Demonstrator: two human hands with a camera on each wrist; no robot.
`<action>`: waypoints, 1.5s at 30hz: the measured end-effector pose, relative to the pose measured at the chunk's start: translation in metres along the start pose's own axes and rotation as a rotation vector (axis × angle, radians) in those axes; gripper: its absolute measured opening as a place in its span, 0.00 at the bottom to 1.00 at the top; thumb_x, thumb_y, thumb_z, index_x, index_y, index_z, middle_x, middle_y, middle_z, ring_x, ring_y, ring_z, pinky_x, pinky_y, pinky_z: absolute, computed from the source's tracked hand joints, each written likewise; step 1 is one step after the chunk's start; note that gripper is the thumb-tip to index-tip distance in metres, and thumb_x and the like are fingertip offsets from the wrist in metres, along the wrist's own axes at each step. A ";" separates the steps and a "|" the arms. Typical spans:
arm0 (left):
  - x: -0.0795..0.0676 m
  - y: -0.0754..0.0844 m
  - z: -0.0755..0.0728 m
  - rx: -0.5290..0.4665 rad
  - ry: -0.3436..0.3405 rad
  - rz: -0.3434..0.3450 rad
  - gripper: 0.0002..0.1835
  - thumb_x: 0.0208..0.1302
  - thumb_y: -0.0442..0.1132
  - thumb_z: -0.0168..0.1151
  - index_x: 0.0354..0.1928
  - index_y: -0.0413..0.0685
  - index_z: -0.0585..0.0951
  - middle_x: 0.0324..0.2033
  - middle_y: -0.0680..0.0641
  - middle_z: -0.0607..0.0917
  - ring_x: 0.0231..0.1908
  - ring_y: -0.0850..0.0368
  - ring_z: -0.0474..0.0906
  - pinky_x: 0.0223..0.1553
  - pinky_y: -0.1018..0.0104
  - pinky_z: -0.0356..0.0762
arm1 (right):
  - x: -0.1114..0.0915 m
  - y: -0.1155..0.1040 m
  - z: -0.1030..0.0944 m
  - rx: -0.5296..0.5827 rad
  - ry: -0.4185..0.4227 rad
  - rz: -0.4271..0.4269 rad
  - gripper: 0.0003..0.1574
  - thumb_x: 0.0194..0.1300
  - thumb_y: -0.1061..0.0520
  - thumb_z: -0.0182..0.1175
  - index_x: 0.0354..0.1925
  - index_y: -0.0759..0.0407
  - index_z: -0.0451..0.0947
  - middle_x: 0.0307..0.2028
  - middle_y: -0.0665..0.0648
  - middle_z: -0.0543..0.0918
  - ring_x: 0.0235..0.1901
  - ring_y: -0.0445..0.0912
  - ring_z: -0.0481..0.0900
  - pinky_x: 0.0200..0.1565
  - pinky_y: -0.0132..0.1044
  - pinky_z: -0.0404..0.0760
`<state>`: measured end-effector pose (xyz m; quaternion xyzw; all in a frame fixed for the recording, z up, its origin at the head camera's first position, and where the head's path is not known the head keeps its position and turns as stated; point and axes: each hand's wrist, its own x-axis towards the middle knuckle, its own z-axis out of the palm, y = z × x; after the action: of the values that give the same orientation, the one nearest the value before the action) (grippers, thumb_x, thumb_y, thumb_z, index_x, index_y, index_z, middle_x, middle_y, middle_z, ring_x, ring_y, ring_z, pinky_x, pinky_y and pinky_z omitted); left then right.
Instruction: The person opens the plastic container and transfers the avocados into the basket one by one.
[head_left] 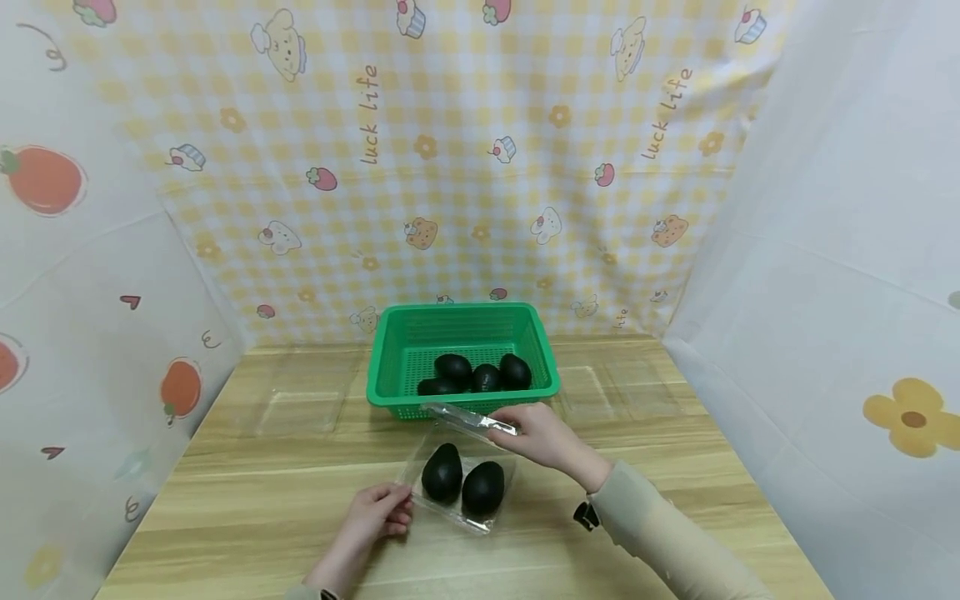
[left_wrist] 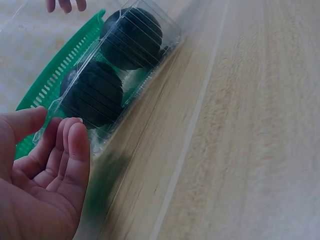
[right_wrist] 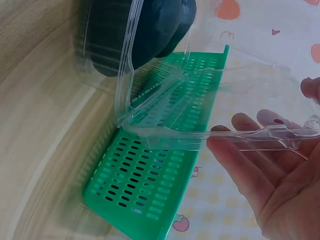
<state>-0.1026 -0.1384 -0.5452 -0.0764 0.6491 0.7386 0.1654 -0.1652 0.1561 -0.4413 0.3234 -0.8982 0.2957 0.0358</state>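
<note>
A clear plastic clamshell box [head_left: 459,518] sits on the table with two dark avocados [head_left: 442,473] [left_wrist: 131,39] side by side in its base. My left hand [head_left: 378,510] [left_wrist: 47,170] pinches the base's near left corner between thumb and fingers. The hinged lid [head_left: 461,417] [right_wrist: 245,95] stands raised and tilted over the box's far side. At the lid's free edge, my right hand [head_left: 536,435] [right_wrist: 280,175] grips it, thumb on one face and fingers on the other. Behind the box is a green basket [head_left: 462,400] [right_wrist: 142,175] holding several more avocados [head_left: 453,367].
Faint clear plastic boxes [head_left: 300,410] lie on the wooden table [head_left: 247,500] left of the basket. More clear boxes [head_left: 588,392] lie to its right. A patterned curtain [head_left: 450,192] hangs behind, and pale sheets [head_left: 825,250] flank both sides.
</note>
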 end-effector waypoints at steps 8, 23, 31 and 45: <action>0.005 0.000 -0.005 0.016 0.044 0.000 0.12 0.67 0.38 0.60 0.34 0.33 0.80 0.26 0.47 0.82 0.24 0.60 0.76 0.25 0.69 0.79 | -0.002 -0.002 -0.001 0.014 0.021 -0.016 0.12 0.69 0.50 0.57 0.42 0.53 0.84 0.25 0.41 0.79 0.20 0.33 0.68 0.24 0.30 0.72; 0.008 0.003 -0.009 0.000 0.031 0.092 0.12 0.67 0.40 0.60 0.31 0.37 0.80 0.27 0.47 0.81 0.23 0.60 0.76 0.26 0.69 0.79 | -0.011 -0.001 -0.003 0.079 0.036 0.038 0.12 0.71 0.53 0.55 0.41 0.55 0.84 0.29 0.43 0.82 0.26 0.33 0.76 0.31 0.31 0.78; 0.018 0.008 -0.011 0.021 0.118 0.026 0.11 0.68 0.36 0.59 0.33 0.33 0.79 0.26 0.47 0.80 0.23 0.59 0.75 0.25 0.67 0.79 | -0.019 0.000 -0.005 0.075 0.031 0.101 0.12 0.72 0.54 0.54 0.41 0.55 0.83 0.26 0.42 0.79 0.22 0.34 0.71 0.29 0.32 0.76; 0.031 0.013 -0.015 0.044 0.156 0.047 0.11 0.67 0.33 0.58 0.37 0.26 0.78 0.26 0.47 0.79 0.23 0.59 0.75 0.24 0.69 0.78 | -0.035 0.000 -0.004 0.273 0.004 0.212 0.19 0.75 0.52 0.49 0.42 0.64 0.80 0.28 0.60 0.84 0.25 0.49 0.82 0.20 0.34 0.78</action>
<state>-0.1377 -0.1503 -0.5457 -0.1150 0.6776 0.7197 0.0984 -0.1387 0.1780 -0.4468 0.2280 -0.8787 0.4178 -0.0380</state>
